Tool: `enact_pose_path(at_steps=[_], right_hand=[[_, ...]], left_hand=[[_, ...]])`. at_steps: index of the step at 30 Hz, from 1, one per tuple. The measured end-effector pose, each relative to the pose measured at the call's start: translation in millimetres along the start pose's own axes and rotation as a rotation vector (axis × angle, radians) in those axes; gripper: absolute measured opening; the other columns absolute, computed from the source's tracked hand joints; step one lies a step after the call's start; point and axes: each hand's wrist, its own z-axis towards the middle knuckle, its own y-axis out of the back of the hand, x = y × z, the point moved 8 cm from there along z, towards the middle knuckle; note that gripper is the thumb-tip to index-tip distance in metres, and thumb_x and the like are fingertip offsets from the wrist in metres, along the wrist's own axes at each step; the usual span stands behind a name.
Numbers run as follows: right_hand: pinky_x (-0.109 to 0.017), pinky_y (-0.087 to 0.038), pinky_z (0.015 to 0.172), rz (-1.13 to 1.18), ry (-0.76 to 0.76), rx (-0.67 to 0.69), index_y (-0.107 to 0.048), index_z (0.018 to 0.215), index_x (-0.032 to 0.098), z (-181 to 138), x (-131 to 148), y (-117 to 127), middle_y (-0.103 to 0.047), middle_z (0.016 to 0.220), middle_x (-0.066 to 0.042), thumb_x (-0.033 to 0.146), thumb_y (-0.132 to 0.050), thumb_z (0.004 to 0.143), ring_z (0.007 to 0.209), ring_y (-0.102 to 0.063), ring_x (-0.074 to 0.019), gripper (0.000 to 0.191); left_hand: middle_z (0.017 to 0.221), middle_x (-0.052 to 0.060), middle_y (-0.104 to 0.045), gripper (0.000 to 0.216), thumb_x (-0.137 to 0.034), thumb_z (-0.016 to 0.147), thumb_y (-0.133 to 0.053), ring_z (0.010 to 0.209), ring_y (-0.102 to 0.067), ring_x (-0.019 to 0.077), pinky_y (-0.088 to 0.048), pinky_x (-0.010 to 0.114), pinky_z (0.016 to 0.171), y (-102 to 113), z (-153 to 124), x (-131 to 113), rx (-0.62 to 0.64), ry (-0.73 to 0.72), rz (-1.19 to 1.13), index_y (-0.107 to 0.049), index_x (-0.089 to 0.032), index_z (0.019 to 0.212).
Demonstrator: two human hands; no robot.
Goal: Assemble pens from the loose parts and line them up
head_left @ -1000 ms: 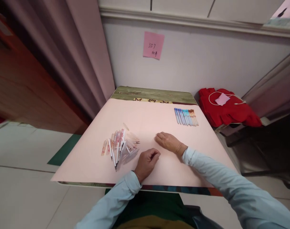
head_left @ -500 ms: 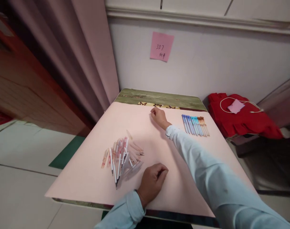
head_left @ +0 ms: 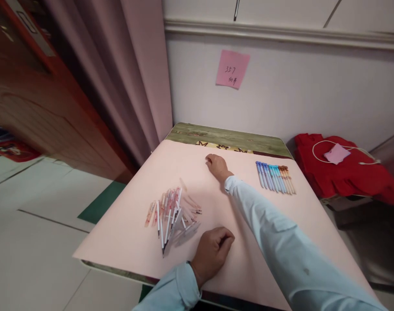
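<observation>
My left hand (head_left: 213, 255) rests near the table's front edge, its fingers curled in with thumb against forefinger; I see nothing in it. Just left of it lies a loose pile of white pen refills (head_left: 167, 229) with dark tips, mixed with see-through pieces and printed pen barrels (head_left: 171, 201) in pink and orange. Farther back on the paper, my right hand (head_left: 217, 167) has its fingers bent together, and whatever they might hold is hidden. To its right is a neat row of pens (head_left: 275, 178) with blue, turquoise and brown tops.
Pale pink paper (head_left: 119, 233) covers most of the table. A wall with a pink note (head_left: 232, 69) stands behind it, and a curtain (head_left: 145, 69) hangs at the left. On the right, a red cloth (head_left: 355, 168) carries a white cord and a pink paper.
The whole view has shifted, so the table and wall sit farther right and slightly lower. Against the table, my right hand has moved slightly left; my left hand and the pens look unmoved.
</observation>
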Motion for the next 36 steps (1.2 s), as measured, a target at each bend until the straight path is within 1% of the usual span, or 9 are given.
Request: enact_pose_path(at_steps=[6, 9, 15, 21, 25, 27, 29, 32, 36], right_hand=[[-0.028, -0.043, 0.087, -0.034, 0.060, 0.072, -0.069, 0.111, 0.017, 3.5, 4.2, 3.7, -0.067, 0.109, -0.010, 0.016, -0.053, 0.089, 0.095, -0.061, -0.0201, 0.027], [-0.028, -0.043, 0.086, -0.053, 0.071, 0.097, -0.072, 0.103, 0.015, 1.8, 9.7, 1.4, -0.066, 0.108, -0.013, 0.016, -0.048, 0.092, 0.094, -0.060, -0.0207, 0.027], [-0.031, -0.042, 0.088, -0.061, 0.060, 0.095, -0.072, 0.104, 0.010, -5.9, 13.9, -0.7, -0.067, 0.106, -0.018, 0.012, -0.041, 0.093, 0.097, -0.060, -0.0233, 0.033], [-0.030, -0.043, 0.091, 0.021, -0.002, 0.024, -0.071, 0.108, 0.013, -13.6, 3.5, 25.6, -0.070, 0.110, -0.015, 0.016, -0.048, 0.090, 0.101, -0.063, -0.0225, 0.029], [-0.027, -0.049, 0.082, 0.153, -0.059, -0.037, -0.070, 0.108, 0.017, -57.8, 2.4, 46.8, -0.073, 0.102, -0.008, 0.027, -0.044, 0.093, 0.090, -0.067, -0.0179, 0.031], [-0.024, -0.050, 0.070, 0.475, -0.112, -0.058, -0.069, 0.107, 0.017, -94.4, 3.8, 50.8, -0.074, 0.087, -0.005, 0.033, -0.048, 0.092, 0.072, -0.067, -0.0155, 0.031], [-0.023, -0.048, 0.058, 0.672, -0.165, -0.017, -0.071, 0.098, 0.017, -132.8, 7.8, 46.2, -0.071, 0.072, -0.003, 0.039, -0.052, 0.089, 0.057, -0.063, -0.0141, 0.031], [-0.023, -0.044, 0.050, 0.760, -0.214, -0.003, -0.072, 0.085, 0.018, -178.3, 12.6, 38.5, -0.068, 0.063, -0.001, 0.045, -0.056, 0.086, 0.052, -0.059, -0.0142, 0.031], [-0.024, -0.043, 0.047, 0.836, -0.260, -0.024, -0.072, 0.084, 0.019, -201.9, 10.7, 27.8, -0.065, 0.060, -0.001, 0.048, -0.056, 0.084, 0.050, -0.057, -0.0150, 0.032]], left_hand=[[0.075, 0.003, -0.067, 0.017, -0.019, 0.089, -0.052, 0.073, -0.061, 0.0150, -0.042, 0.025, 0.068, -1.0, -0.7, -0.2, -0.018, 0.000, 0.046, -0.065, -0.018, 0.079], [0.075, 0.003, -0.067, 0.017, -0.019, 0.089, -0.052, 0.073, -0.061, 0.0149, -0.042, 0.025, 0.068, -1.3, -0.8, -0.7, -0.024, -0.005, 0.052, -0.065, -0.017, 0.079], [0.074, 0.002, -0.066, 0.017, -0.017, 0.088, -0.052, 0.071, -0.059, 0.0144, -0.042, 0.025, 0.067, -3.1, -0.9, -1.6, -0.032, -0.024, 0.059, -0.065, -0.018, 0.078], [0.074, 0.002, -0.066, 0.016, -0.018, 0.087, -0.052, 0.070, -0.059, 0.0143, -0.042, 0.025, 0.066, -1.9, -0.2, -1.7, -0.042, -0.037, 0.041, -0.065, -0.017, 0.078], [0.074, 0.003, -0.066, 0.014, -0.018, 0.087, -0.054, 0.071, -0.060, 0.0145, -0.043, 0.025, 0.067, -0.9, 0.1, -0.9, -0.043, -0.048, 0.017, -0.065, -0.016, 0.078], [0.074, 0.003, -0.066, 0.015, -0.019, 0.088, -0.054, 0.070, -0.060, 0.0144, -0.044, 0.025, 0.067, -0.8, -0.8, -1.6, -0.044, -0.048, -0.013, -0.066, -0.016, 0.080], [0.073, 0.003, -0.065, 0.016, -0.021, 0.089, -0.053, 0.068, -0.060, 0.0141, -0.045, 0.025, 0.065, 0.4, -3.0, -4.8, -0.063, -0.047, -0.041, -0.065, -0.016, 0.081], [0.078, 0.004, -0.068, 0.016, -0.023, 0.091, -0.052, 0.072, -0.062, 0.0145, -0.047, 0.025, 0.069, 6.9, -9.4, -18.5, -0.125, -0.090, 0.011, -0.066, -0.017, 0.086], [0.089, 0.007, -0.070, 0.015, -0.025, 0.091, -0.054, 0.080, -0.064, 0.0165, -0.050, 0.029, 0.077, 33.3, -21.0, -43.7, -0.243, -0.206, 0.246, -0.067, -0.019, 0.097]])
